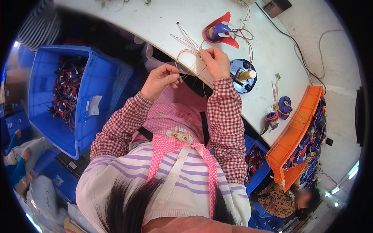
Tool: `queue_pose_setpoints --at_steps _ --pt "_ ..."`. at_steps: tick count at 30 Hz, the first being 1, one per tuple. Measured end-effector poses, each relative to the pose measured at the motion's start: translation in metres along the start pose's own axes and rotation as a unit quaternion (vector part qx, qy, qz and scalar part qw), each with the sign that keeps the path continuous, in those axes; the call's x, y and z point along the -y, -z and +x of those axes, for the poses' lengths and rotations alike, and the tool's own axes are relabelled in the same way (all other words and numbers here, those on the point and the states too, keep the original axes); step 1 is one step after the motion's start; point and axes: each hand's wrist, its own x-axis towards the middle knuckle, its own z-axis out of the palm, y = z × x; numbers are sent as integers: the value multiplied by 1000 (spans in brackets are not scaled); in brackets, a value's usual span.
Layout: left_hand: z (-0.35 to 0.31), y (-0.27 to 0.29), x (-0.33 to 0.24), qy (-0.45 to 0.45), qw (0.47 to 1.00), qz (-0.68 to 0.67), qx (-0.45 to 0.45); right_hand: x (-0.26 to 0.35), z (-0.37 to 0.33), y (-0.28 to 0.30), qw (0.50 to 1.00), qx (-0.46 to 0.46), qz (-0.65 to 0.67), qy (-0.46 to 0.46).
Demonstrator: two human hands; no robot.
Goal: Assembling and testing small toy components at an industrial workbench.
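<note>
The white table [155, 17] bears thin wires [188, 39], a red-and-purple wired shell [218, 32], a round blue device [236, 70], two purple pieces [284, 108] and, farther off, what may be small green parts [147, 2].

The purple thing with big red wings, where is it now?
In the head view, the winged purple piece is on the white table, right of centre near the top, just beyond the person's right hand.

left hand [160, 80]: pinches connector [180, 79] (whitish) | right hand [216, 63]: pinches wires [186, 50]
</note>
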Motion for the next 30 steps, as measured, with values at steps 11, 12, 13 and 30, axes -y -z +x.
queue_pose_setpoints --at_steps 11,12,13,30 --pt "-1 0 3 -13 1000 24 8 1 -1 7 997 47 51 -18" --pt "-1 0 4 -15 999 28 10 4 -2 10 996 60 68 -26" --pt "-1 1 5 -16 999 31 12 5 -3 13 993 73 84 -34" --pt "-10 -11 22 34 995 38 89 9 -12 28 990 15 -141 17"
